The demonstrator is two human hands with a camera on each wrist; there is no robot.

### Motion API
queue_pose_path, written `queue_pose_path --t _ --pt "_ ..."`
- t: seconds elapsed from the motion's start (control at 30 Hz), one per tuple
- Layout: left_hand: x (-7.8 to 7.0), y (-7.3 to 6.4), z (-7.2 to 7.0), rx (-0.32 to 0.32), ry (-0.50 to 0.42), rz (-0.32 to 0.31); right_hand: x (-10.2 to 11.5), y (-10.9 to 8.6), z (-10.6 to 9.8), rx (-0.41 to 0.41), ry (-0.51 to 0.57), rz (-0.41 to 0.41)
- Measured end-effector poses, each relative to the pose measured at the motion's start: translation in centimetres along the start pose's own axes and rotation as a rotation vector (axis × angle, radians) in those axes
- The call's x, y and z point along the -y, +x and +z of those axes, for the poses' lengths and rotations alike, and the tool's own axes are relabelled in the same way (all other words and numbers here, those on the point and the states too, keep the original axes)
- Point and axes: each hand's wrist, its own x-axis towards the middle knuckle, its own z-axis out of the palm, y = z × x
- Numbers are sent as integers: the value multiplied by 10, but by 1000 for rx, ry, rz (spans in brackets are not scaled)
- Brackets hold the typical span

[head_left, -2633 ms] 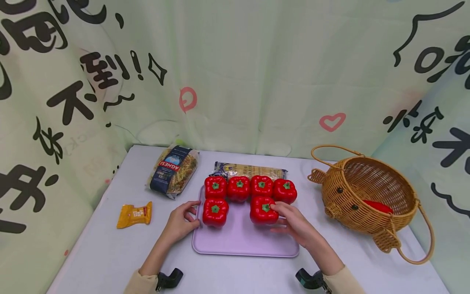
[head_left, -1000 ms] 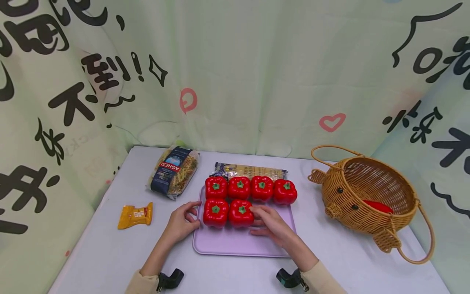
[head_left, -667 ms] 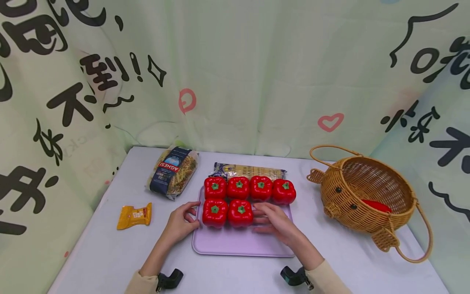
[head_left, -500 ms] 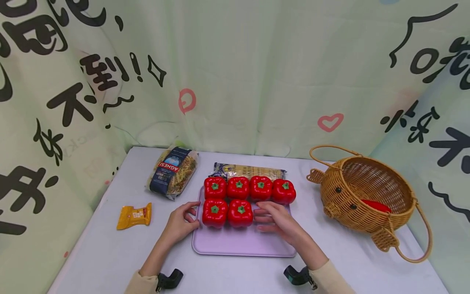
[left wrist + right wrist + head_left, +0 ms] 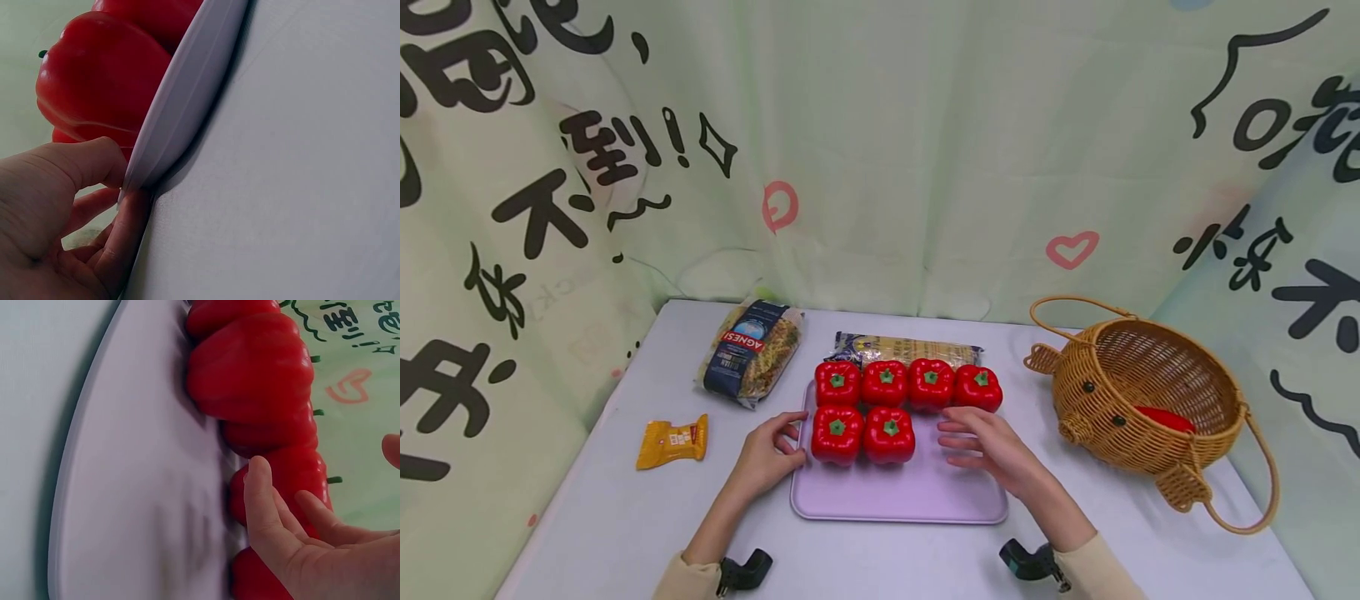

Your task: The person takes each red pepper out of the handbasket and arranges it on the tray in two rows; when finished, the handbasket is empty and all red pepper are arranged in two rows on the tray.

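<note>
Several red bell peppers (image 5: 889, 435) with green stems stand on a lilac tray (image 5: 898, 500), a longer row at the back and two in front at the left. With thumb and fingers my left hand (image 5: 769, 452) pinches the tray's left rim, as the left wrist view (image 5: 94, 219) also shows. My right hand (image 5: 992, 446) is over the tray's right part, fingers loosely spread and nothing in them. The right wrist view shows its fingers (image 5: 261, 506) in front of the back-row peppers; whether they touch cannot be told.
A noodle packet (image 5: 917, 350) lies just behind the tray. Further left are an AGNESI pasta bag (image 5: 751, 350) and a small yellow-orange packet (image 5: 672, 442). On the right stands a wicker basket (image 5: 1097, 425) with a red item (image 5: 1165, 417) inside.
My right hand moved a pepper leftward beside the front-left one, let go, and has drawn back to the right. The left hand has stayed at the tray's rim.
</note>
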Motion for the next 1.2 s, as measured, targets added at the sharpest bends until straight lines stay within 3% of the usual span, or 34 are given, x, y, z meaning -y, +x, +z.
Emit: queue_pose_path --t 0.27,0.57,1.2 --pt "-2 0 0 -10 -3 -28 6 -7 -9 10 -24 -9" --pt "-2 0 1 -12 -10 -15 19 -14 -26 10 -60 -42" --pt "-3 -1 2 -18 -2 -11 52 -35 -96 49 -231 -167"
